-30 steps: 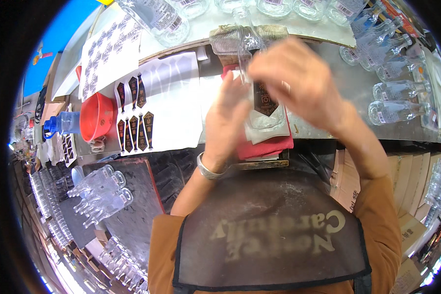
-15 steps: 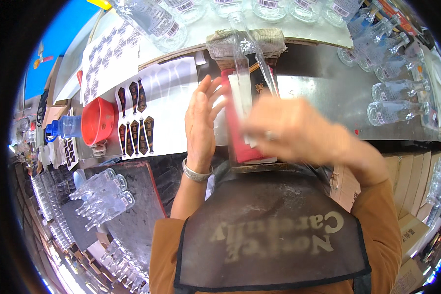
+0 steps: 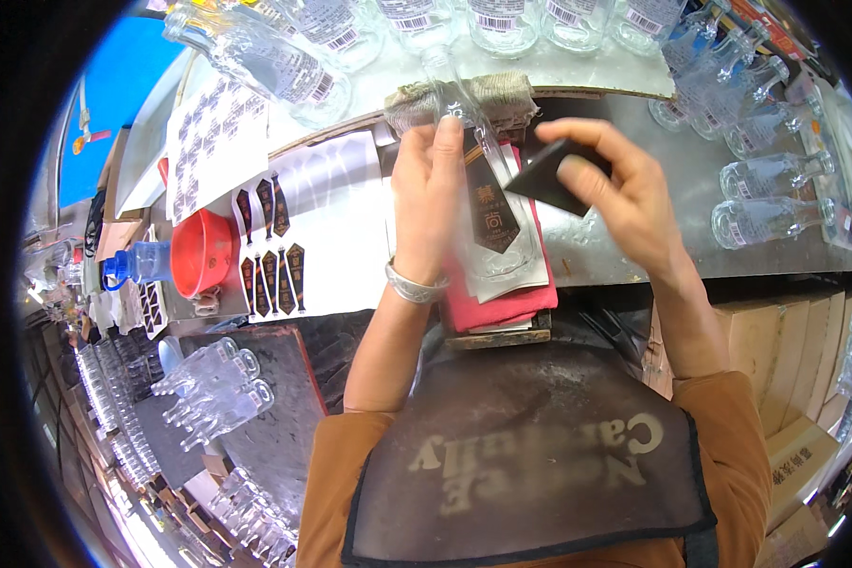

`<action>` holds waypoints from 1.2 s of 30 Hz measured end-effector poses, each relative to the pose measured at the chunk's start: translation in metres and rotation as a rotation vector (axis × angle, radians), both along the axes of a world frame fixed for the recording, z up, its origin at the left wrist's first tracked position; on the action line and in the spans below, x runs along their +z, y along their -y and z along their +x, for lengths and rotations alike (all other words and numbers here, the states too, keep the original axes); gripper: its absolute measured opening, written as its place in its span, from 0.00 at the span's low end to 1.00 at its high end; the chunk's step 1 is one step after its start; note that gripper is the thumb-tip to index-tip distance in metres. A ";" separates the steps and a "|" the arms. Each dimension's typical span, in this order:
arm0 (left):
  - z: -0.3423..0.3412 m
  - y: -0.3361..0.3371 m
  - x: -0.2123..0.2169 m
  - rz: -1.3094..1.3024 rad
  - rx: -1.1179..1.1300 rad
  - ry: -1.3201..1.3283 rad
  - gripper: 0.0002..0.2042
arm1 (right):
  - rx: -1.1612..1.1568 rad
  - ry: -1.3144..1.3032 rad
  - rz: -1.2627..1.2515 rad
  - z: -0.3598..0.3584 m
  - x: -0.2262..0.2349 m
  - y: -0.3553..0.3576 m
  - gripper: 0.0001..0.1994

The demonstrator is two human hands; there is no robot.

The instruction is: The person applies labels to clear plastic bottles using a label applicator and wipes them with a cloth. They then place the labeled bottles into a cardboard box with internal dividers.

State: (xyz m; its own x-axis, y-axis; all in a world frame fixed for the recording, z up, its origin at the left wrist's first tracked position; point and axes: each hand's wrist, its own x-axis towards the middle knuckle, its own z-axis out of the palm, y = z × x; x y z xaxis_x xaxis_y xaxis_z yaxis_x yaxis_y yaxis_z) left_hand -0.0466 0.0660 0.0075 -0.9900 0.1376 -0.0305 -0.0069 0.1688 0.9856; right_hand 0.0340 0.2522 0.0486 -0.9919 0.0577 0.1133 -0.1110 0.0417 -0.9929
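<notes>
The left hand [image 3: 428,204] lies flat, fingers stretched out, pressing on the left side of a clear glass bottle [image 3: 488,213] that lies on its side on a red cloth [image 3: 516,303]; it steadies the bottle rather than closing around it. A dark pointed label [image 3: 495,210] sits on the bottle's upper face, just right of the left hand. The right hand [image 3: 625,194] hovers to the right of the bottle, pinching a dark flat piece [image 3: 554,180] between thumb and fingers, its tip near the label. Left of the bottle, a white backing sheet [image 3: 336,227] carries a row of similar dark labels, and further left stands a red funnel [image 3: 204,251]. Beyond the bottle, more empty clear bottles [image 3: 284,62] lie along the bench.
</notes>
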 end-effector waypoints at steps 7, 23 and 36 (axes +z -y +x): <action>-0.001 -0.003 -0.005 0.037 -0.009 -0.020 0.21 | 0.051 0.006 0.056 -0.018 -0.019 0.002 0.12; 0.009 -0.012 0.005 0.228 -0.008 0.044 0.19 | 0.027 -0.439 0.862 -0.048 -0.017 0.014 0.21; 0.009 -0.010 0.001 0.286 -0.043 0.119 0.23 | -0.017 0.125 -0.261 -0.047 -0.014 -0.006 0.14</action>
